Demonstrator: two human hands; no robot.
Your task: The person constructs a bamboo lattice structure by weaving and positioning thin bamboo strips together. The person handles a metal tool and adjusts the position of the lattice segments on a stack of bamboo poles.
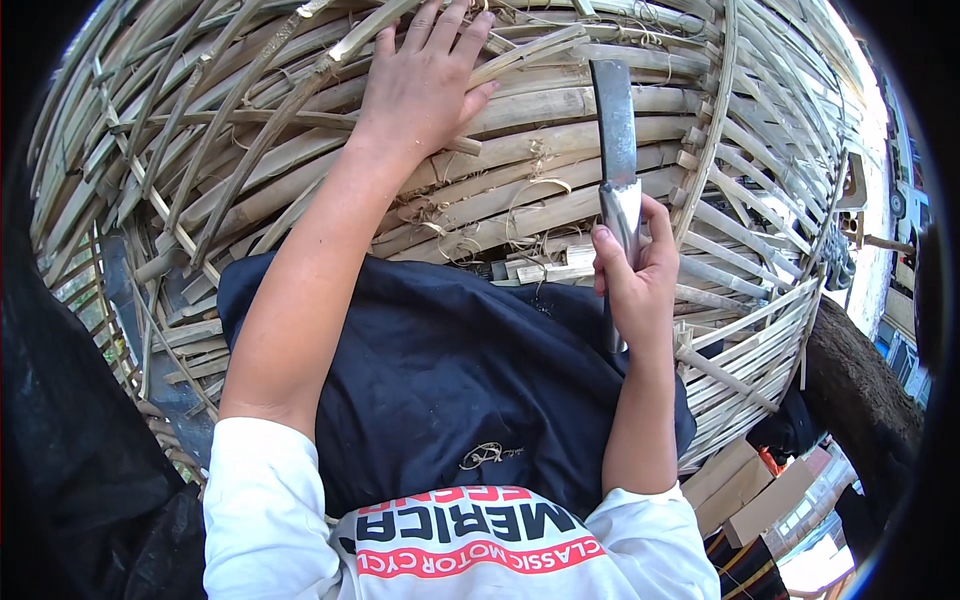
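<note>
My right hand (640, 265) is closed around the silvery handle of a knife (616, 125). Its long, dark, blunt-ended blade points away from me, above the split bamboo. Farther forward and to the left, my left hand (425, 85) lies with fingers stretched out and thumb apart on a heap of bamboo strips (540, 150). A pale split strip (535, 52) runs out beside its thumb; whether the palm presses on that strip is hidden. Thin curled shavings (540, 190) cling to the strips between my hands.
A dark cloth (440, 340) covers my lap. Woven bamboo lattice (765, 190) curves up around the right side, with crossed strips (190, 120) on the left. Cardboard pieces (775, 495) and a tree trunk (865, 370) stand at the right.
</note>
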